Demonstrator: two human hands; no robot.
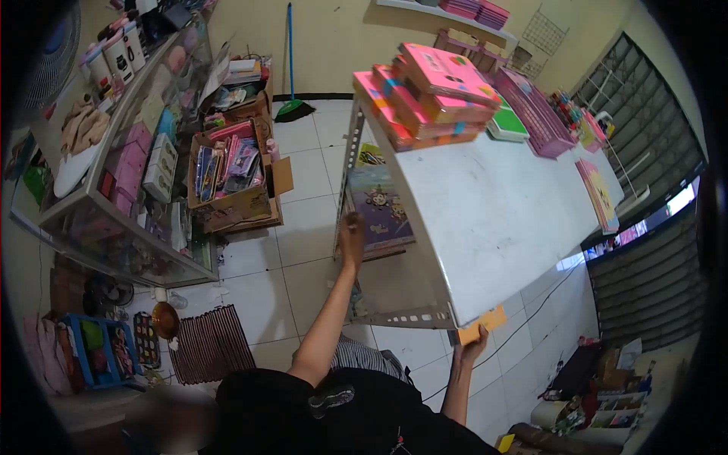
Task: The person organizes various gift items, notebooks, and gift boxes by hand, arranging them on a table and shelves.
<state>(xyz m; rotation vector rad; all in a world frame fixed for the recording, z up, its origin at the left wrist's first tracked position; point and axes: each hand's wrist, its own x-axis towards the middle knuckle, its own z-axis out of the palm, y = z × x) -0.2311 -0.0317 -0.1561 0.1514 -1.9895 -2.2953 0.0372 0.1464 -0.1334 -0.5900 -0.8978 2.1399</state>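
Observation:
My right hand [472,350] is closed on a yellow-orange pack [482,326] at the near corner of the white shelf top [493,220]. Beside the shelf's left side, my left hand [351,231] is raised near its metal post; what its curled fingers hold, if anything, is too small to tell. Purple printed packs [379,208] lie on a lower level of the shelf, just right of my left hand. Pink and orange packs [436,95] are stacked at the far end of the top.
A glass display case [114,227] stands at the left. An open cardboard box [231,216] of goods sits on the tiled floor beside it. A pink basket [535,117] and a green pack [508,123] rest on the shelf top. A cable [535,309] crosses the floor at right.

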